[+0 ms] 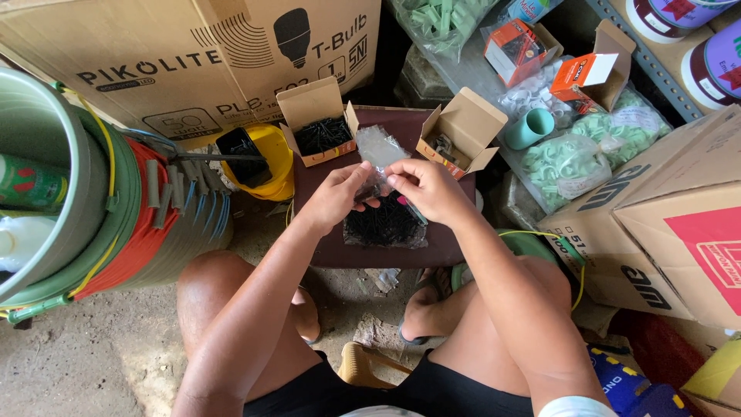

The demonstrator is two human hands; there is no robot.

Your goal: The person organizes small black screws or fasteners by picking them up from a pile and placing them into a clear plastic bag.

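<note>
Clear plastic bag [380,154] being pinched at its mouth by left hand [336,197] and right hand [432,189] — hovering over bagged black screws [386,224]; best keeping mouth upward, grip firm.

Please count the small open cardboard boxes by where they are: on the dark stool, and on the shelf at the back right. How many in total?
On the stool: 2, one with black screws, one nearly empty
On the shelf: 2, both orange and white
Total: 4
</note>
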